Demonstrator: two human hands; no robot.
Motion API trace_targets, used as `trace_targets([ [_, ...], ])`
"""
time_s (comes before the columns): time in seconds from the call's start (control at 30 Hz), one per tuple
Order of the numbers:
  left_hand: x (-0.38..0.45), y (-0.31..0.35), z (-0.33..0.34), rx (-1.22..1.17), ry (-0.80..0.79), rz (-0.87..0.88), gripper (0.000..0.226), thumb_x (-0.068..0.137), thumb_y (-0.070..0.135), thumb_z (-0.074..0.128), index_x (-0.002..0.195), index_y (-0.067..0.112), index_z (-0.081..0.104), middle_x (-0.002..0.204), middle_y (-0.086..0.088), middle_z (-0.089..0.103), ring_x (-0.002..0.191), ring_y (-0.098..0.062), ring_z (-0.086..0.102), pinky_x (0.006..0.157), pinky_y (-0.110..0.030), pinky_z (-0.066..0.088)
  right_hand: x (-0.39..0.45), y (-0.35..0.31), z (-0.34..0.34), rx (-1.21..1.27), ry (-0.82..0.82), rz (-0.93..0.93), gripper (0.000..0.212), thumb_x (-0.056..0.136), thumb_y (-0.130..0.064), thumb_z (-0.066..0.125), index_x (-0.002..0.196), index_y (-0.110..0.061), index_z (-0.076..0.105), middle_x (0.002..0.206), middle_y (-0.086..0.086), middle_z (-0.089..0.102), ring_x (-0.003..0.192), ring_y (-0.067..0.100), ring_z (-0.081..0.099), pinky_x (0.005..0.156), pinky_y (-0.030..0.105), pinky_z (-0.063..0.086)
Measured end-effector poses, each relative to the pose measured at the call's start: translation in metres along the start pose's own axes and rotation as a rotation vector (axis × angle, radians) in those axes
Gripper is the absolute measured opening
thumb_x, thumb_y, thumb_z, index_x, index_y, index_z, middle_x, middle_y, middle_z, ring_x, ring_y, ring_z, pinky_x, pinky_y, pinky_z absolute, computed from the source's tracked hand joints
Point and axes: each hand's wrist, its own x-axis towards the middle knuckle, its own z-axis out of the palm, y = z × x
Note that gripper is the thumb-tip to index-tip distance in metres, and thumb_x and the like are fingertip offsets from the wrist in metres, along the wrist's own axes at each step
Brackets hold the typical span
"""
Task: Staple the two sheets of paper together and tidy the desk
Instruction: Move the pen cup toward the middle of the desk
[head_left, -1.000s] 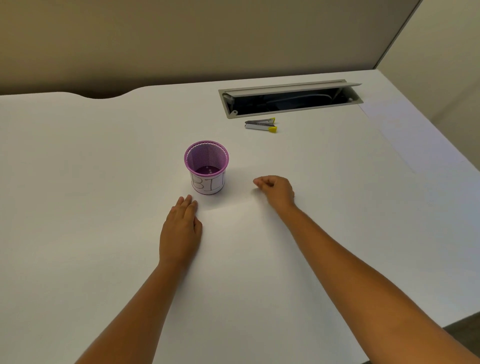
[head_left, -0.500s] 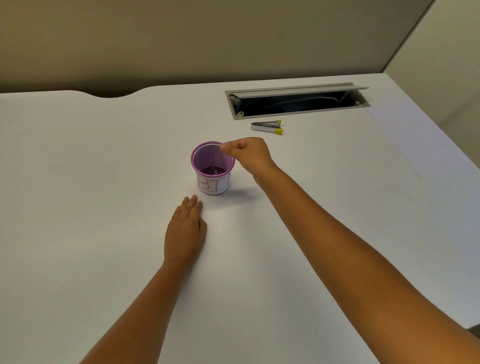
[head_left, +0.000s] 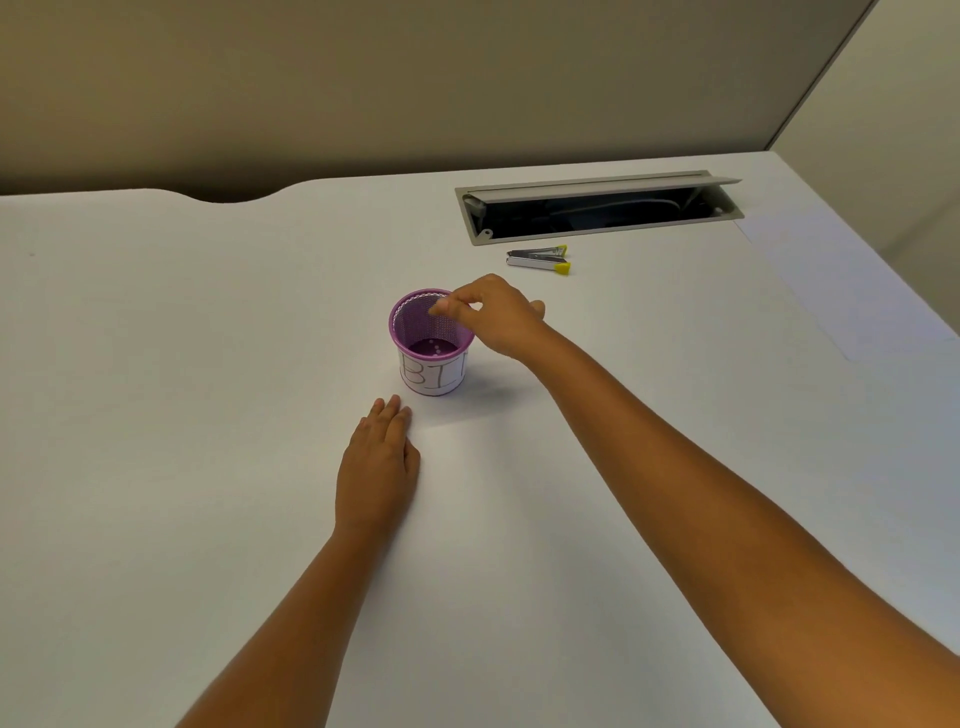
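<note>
Since half a second ago the right hand (head_left: 498, 317) has shifted a little further over the purple mesh cup (head_left: 431, 340), its thumb and forefinger pinched together just above the cup's far right rim. Whether that grip holds anything cannot be told; nothing shows between the fingertips. The left hand (head_left: 378, 467) has stayed flat on the bench (head_left: 156, 415), fingers together and released, holding nothing, just near of the cup.

The cup stands upright in the middle of the bench, with a white label lettered "BI" on its near side and a few small pale bits on its bottom. Farther right lies the stapler (head_left: 540, 259), silver with yellow tips, just near of an open cable tray (head_left: 597, 208). A sheet of paper (head_left: 841, 280) lies flat at the far right edge.
</note>
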Motion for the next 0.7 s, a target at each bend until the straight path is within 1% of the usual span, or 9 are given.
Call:
trace_targets([
  [0.07, 0.0, 0.0, 0.0, -0.002, 0.002, -0.002, 0.04, 0.086, 0.005, 0.045, 0.125, 0.002, 0.052, 0.138, -0.015, 0.048, 0.132, -0.03, 0.039, 0.109, -0.04, 0.029, -0.007, 0.005, -0.005, 0.108, -0.016, -0.02, 0.035, 0.095, -0.039, 0.036, 0.114, -0.028, 0.063, 0.132, -0.001, 0.056, 0.119, 0.024, 0.05, 0.102, 0.047, 0.03],
  [0.17, 0.0, 0.001, 0.0, 0.0, 0.001, -0.007, 0.04, 0.085, 0.004, 0.047, 0.125, 0.003, 0.052, 0.138, -0.014, 0.048, 0.132, -0.029, 0.039, 0.109, -0.038, 0.029, -0.028, 0.036, -0.003, 0.323, 0.102, 0.067, 0.038, 0.097, -0.024, 0.03, 0.122, -0.018, 0.058, 0.134, 0.003, 0.055, 0.118, 0.025, 0.053, 0.105, 0.047, 0.037],
  [0.2, 0.0, 0.001, 0.0, -0.001, 0.001, -0.007, 0.04, 0.085, 0.003, 0.048, 0.124, 0.003, 0.052, 0.138, -0.014, 0.048, 0.132, -0.029, 0.039, 0.109, -0.038, 0.029, -0.038, 0.052, 0.003, 0.288, 0.135, 0.124, 0.038, 0.098, -0.022, 0.03, 0.126, -0.016, 0.055, 0.137, 0.005, 0.052, 0.123, 0.026, 0.05, 0.107, 0.045, 0.035],
  [0.23, 0.0, 0.001, 0.0, -0.001, 0.002, -0.007, 0.04, 0.084, 0.003, 0.048, 0.124, 0.003, 0.052, 0.137, -0.014, 0.048, 0.132, -0.029, 0.039, 0.109, -0.039, 0.029, -0.05, 0.068, 0.011, 0.166, 0.137, 0.191, 0.039, 0.098, -0.023, 0.029, 0.13, -0.015, 0.05, 0.141, 0.007, 0.046, 0.129, 0.026, 0.044, 0.11, 0.044, 0.031],
  [0.33, 0.0, 0.0, 0.001, 0.012, -0.003, -0.008, 0.04, 0.085, 0.003, 0.048, 0.125, 0.002, 0.052, 0.138, -0.014, 0.048, 0.132, -0.029, 0.039, 0.109, -0.039, 0.029, -0.091, 0.108, 0.044, -0.263, -0.01, 0.338, 0.055, 0.098, -0.04, 0.024, 0.145, -0.012, 0.02, 0.157, 0.007, 0.011, 0.144, 0.025, 0.01, 0.116, 0.045, 0.01],
  [0.4, 0.001, -0.001, 0.001, 0.017, -0.002, -0.002, 0.041, 0.085, 0.004, 0.048, 0.125, 0.002, 0.052, 0.138, -0.015, 0.048, 0.132, -0.03, 0.039, 0.109, -0.039, 0.029, -0.11, 0.119, 0.063, -0.348, -0.043, 0.364, 0.073, 0.093, -0.054, 0.022, 0.147, -0.01, 0.0, 0.157, 0.007, -0.009, 0.145, 0.025, -0.01, 0.115, 0.049, -0.005],
  [0.43, 0.0, -0.001, 0.002, 0.018, 0.001, 0.001, 0.04, 0.084, 0.003, 0.048, 0.124, 0.002, 0.052, 0.137, -0.015, 0.049, 0.131, -0.03, 0.04, 0.108, -0.04, 0.03, -0.114, 0.122, 0.07, -0.368, -0.034, 0.363, 0.079, 0.091, -0.058, 0.021, 0.146, -0.01, -0.006, 0.156, 0.007, -0.014, 0.144, 0.025, -0.015, 0.114, 0.05, -0.009],
  [0.57, 0.001, 0.0, 0.002, 0.016, 0.006, -0.002, 0.04, 0.084, 0.002, 0.049, 0.123, 0.001, 0.053, 0.136, -0.016, 0.049, 0.131, -0.031, 0.041, 0.108, -0.04, 0.031, -0.108, 0.117, 0.083, -0.384, 0.023, 0.315, 0.087, 0.088, -0.064, 0.021, 0.145, -0.006, -0.01, 0.156, 0.01, -0.016, 0.143, 0.025, -0.02, 0.112, 0.052, -0.014],
  [0.7, 0.0, 0.002, 0.0, 0.016, -0.009, -0.004, 0.04, 0.086, 0.004, 0.046, 0.126, 0.002, 0.05, 0.14, -0.014, 0.046, 0.134, -0.028, 0.037, 0.11, -0.038, 0.028, -0.091, 0.107, 0.091, -0.387, 0.022, 0.194, 0.086, 0.088, -0.064, 0.021, 0.145, -0.007, -0.008, 0.156, 0.009, -0.014, 0.143, 0.023, -0.018, 0.112, 0.051, -0.015],
])
